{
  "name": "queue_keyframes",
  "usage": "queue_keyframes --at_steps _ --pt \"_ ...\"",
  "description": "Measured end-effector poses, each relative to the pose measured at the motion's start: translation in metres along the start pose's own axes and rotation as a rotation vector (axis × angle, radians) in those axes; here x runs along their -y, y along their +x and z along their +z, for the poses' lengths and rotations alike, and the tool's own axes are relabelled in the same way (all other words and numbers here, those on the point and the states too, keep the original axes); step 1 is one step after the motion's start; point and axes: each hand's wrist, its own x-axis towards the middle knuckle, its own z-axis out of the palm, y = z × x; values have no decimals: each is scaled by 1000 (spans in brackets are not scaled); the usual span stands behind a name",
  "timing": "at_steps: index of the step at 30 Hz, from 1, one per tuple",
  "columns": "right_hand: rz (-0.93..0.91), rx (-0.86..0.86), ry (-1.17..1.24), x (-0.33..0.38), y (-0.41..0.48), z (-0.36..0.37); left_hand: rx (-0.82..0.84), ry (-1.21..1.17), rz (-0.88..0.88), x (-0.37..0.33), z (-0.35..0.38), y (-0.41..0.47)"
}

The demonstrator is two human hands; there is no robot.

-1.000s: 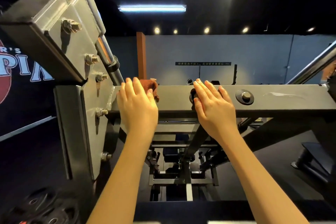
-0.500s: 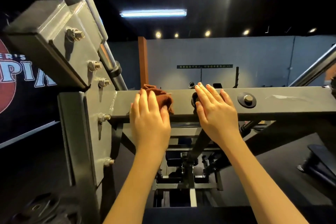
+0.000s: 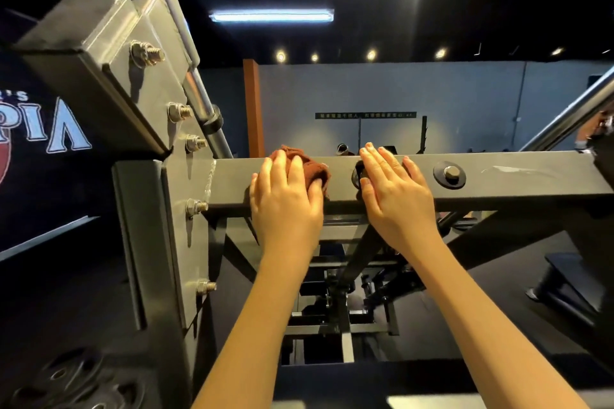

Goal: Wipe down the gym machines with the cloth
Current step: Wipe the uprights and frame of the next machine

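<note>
Pressing the limp, soft cloth (image 3: 314, 169) to the beam (image 3: 518, 181), the left hand (image 3: 285, 199) lies flat, grip released; right hand (image 3: 393, 191) likewise. Probably best palmed mid-bunch.

Crossbeam (image 3: 515, 176) runs left to right in front of me. My left hand (image 3: 287, 196) lies on top of it, with the cloth (image 3: 315, 169) under the fingers, between hand and beam. My right hand (image 3: 395, 196) rests flat on the beam just to the right, apart from the cloth. A bolt head (image 3: 449, 174) sits on the beam right of that hand. The bolted upright plate (image 3: 186, 176) meets the beam's left end. Weight plates (image 3: 66, 378) lie below it, lower left.
</note>
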Motion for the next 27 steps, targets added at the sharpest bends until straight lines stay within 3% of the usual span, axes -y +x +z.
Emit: queue_keyframes --at_steps 6,10,16,19,23,27 --pt "3 26 25 0 0 -2 146 -47 184 -30 10 29" --pt "5 48 50 -2 0 -3 118 -69 167 -6 4 5" --pt "132 60 444 10 5 -17 221 -85 239 -27 5 34" --pt "45 92 548 21 11 -16 346 -206 285 -16 -1 42" --pt "7 139 427 30 15 -15 288 -278 176 11 -11 25" --pt "11 142 309 40 28 -19 250 -136 182 30 -12 9"
